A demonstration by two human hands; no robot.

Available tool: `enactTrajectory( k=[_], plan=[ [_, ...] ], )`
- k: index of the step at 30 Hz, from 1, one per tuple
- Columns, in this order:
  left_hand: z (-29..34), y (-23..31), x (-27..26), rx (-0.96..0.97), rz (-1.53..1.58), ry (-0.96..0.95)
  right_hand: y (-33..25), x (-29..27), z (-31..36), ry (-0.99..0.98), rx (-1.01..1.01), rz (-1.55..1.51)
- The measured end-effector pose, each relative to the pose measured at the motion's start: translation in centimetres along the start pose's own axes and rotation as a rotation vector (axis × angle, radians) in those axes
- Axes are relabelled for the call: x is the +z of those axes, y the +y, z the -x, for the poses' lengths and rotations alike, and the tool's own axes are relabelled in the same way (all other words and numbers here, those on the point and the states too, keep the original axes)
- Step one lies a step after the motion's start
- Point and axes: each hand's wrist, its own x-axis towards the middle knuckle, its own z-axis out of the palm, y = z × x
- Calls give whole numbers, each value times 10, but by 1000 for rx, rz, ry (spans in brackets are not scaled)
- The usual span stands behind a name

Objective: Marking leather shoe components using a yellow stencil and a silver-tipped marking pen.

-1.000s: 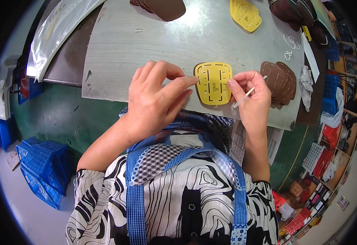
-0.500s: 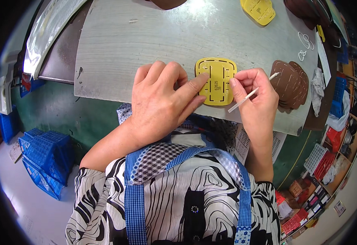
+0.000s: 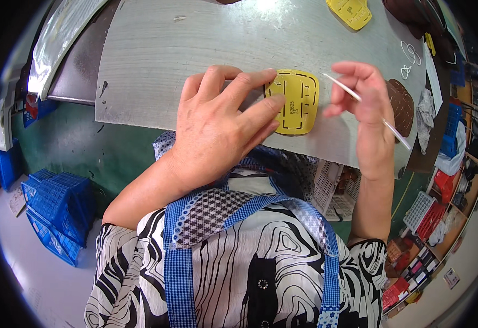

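Observation:
A yellow template (image 3: pixel 293 117) with slots, dashed cutouts and printed marks lies flat near the table's front edge. My left hand (image 3: pixel 225 112) rests over its left side, fingers spread, with the index and thumb tips pressing on it. Whatever lies beneath the template is mostly hidden. To its right, my right hand (image 3: pixel 367 104) is raised off the table and smeared by motion. A thin white stick like a pen refill (image 3: pixel 348 90) is held among its fingers, its narrow end toward the template and its other end sticking out past the wrist.
Brown slotted pieces (image 3: pixel 400 104) lie to the right, partly behind my right hand. Farther off are another yellow template (image 3: pixel 350 12), looped white cord (image 3: pixel 409 53) and a crumpled cloth (image 3: pixel 426 115). Blue crates (image 3: pixel 58 213) stand on the floor at left; shelves line the right.
My right hand has left the template's right edge, moving right, and the refill now points the other way in it. My left index finger has shifted up to the template's top left corner.

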Motion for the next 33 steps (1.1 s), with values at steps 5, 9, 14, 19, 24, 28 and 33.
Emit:
enactTrajectory(
  k=[5,9,14,19,24,28,33],
  plan=[
    [1,2,0,-3,14,-1,0,14,-9,-166,-21,80],
    [0,0,1,5,36,-4,17,28,-21,-224,-381,454],
    [-2,2,0,19,34,-27,17,24,-35,-126,-392,548],
    [-1,0,-1,17,17,-36,11,23,-30,-150,-238,444],
    [-1,2,-2,17,11,-41,19,26,-42,-137,-415,610],
    [-2,1,-2,23,9,-49,21,20,-39,-87,-389,626],
    [-1,2,-1,29,-29,-31,13,7,-16,76,-272,826]
  ],
)
